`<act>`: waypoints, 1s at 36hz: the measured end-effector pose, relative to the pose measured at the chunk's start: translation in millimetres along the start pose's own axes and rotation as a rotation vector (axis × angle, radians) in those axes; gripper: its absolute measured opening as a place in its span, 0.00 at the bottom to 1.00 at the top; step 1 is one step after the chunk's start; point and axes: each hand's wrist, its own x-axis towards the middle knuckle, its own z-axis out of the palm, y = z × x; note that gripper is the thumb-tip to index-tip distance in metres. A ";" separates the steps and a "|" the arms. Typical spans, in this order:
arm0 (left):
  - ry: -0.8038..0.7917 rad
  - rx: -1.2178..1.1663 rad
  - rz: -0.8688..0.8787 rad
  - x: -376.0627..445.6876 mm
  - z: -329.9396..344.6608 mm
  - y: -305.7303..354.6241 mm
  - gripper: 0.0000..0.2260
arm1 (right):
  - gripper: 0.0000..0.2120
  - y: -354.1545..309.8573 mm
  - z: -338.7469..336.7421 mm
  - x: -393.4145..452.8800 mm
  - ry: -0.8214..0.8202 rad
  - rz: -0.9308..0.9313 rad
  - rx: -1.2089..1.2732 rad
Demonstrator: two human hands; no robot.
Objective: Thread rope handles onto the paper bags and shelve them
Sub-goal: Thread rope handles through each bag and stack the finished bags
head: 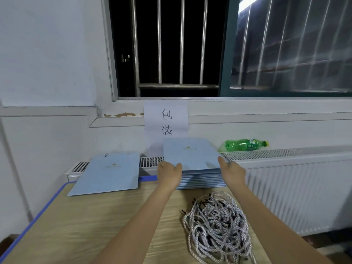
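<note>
Fetching step: left hand point(170, 173) and right hand point(231, 171) pinch the near corners of the top bag point(190, 154) on the stack point(202, 181) at the table's far edge; next, likely lift it clear toward the rope pile point(216, 228).

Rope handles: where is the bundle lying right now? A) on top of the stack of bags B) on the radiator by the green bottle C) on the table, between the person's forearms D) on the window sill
C: the tangled rope handles lie on the wooden table nearer than the stack of bags, between the arms of the left hand and right hand.
</note>
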 end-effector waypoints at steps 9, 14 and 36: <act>-0.095 -0.341 0.118 -83.4 -55.0 -15.2 0.08 | 0.11 -27.4 -0.2 -29.7 -0.015 0.192 1.086; -0.084 -0.497 -0.056 -105.1 -112.0 -56.9 0.30 | 0.14 0.1 21.9 -37.9 -0.126 0.181 1.049; -0.033 -0.068 -0.141 -133.0 -209.1 -115.8 0.05 | 0.22 -10.8 54.7 -79.6 -0.582 0.008 0.378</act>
